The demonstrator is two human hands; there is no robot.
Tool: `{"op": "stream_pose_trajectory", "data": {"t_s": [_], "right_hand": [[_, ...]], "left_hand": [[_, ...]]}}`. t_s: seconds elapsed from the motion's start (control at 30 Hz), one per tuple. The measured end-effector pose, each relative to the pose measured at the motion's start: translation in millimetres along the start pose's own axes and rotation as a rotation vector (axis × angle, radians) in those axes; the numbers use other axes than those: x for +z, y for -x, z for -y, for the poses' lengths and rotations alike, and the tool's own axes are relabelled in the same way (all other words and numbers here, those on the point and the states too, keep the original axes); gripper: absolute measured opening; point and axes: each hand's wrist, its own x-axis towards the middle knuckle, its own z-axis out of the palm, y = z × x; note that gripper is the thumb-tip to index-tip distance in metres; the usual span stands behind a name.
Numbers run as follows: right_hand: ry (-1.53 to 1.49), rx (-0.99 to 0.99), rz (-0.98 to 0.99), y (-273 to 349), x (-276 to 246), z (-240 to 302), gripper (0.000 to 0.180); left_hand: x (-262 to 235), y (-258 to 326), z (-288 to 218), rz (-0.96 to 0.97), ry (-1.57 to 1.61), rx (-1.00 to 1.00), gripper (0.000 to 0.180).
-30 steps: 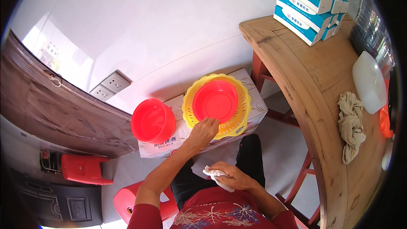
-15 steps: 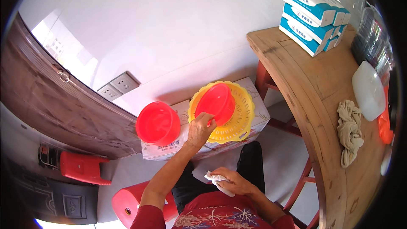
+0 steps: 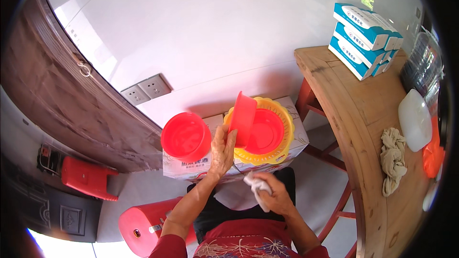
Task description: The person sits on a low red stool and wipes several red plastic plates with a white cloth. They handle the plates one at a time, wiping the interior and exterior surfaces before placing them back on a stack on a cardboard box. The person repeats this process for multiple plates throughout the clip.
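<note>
- A red bowl (image 3: 185,136) sits at the left on the cardboard box (image 3: 191,167), apart from both hands.
- The left hand (image 3: 223,150) has its grip closed on the rim of a 2nd red bowl, the tilted bowl (image 3: 242,118), lifted on edge with its opening facing right, over the yellow basket (image 3: 282,129).
- A 3rd red bowl, the nested bowl (image 3: 265,133), lies inside that basket on the same box.
- The right hand (image 3: 275,196) is curled shut around a crumpled white cloth (image 3: 256,185), low near the lap.
- The step in hand looks like wiping the bowls 1 by 1; the lifted one appears ready for the cloth.
- The next move likely calls for bringing cloth and bowl together, keeping a firm hold on the rim.
- At the right, the wooden table (image 3: 363,129) carries a beige rag (image 3: 393,160) and stacked blue boxes (image 3: 366,38).
</note>
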Motion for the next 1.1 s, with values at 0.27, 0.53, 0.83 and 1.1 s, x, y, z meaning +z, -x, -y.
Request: {"op": "stream_pose_trajectory", "data": {"t_s": [0.27,0.53,0.83,1.1], "right_hand": [[0.759,-0.706,-0.354,-61.9,32.5,58.7,0.040],[0.524,-0.579,-0.258,-81.6,29.2,66.2,0.023],[0.542,-0.460,-0.308,-90.4,18.9,45.4,0.020],[0.808,-0.756,-0.223,-44.0,51.6,37.6,0.030]], "left_hand": [[-11.9,60.3,-47.7,-0.086,-0.199,0.123,0.012],[-30.2,87.4,-45.8,-0.122,-0.226,0.291,0.010],[-32.1,103.1,-36.7,0.036,-0.116,0.256,0.013],[-37.6,103.5,-54.9,-0.017,0.003,-0.063,0.013]]}}
